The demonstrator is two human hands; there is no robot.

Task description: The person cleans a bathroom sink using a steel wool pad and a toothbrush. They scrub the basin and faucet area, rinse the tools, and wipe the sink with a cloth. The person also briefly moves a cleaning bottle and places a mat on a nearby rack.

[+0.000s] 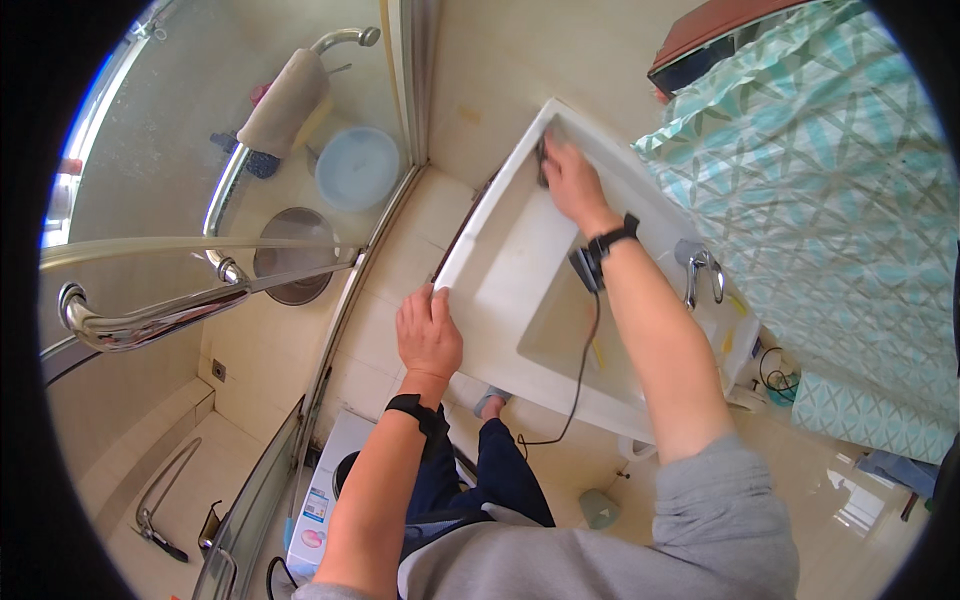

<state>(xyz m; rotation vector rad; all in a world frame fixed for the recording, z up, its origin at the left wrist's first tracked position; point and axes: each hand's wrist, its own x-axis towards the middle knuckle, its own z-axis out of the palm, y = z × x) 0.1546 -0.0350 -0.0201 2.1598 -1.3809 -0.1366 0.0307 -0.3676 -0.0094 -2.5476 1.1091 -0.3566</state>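
The right hand reaches to the far corner of a white sink, its grip closed over a small dark item pressed to the inside of the corner; the fingers are blurred there, so what kind of thing it is cannot be told. The left hand holds nothing: its grip is loose, palm down, with the fingertips touching the sink's edge at the left. Each wrist wears a black strap, and from the small device at the right wrist a dark cable hangs across the sink and over its near edge toward the person's legs. The sink has a flat area on the left and a deeper basin on the right, below the right forearm; a chrome faucet stands at its far right side, near a teal, white and grey patterned curtain. On the left, beyond a glass shower door, a beige cloth hangs over a chrome bar, with a pale blue tub just beside a round metal bowl. Below the left forearm stands a white appliance with stickers on it, and one slippered foot shows on the floor under the sink's near edge.
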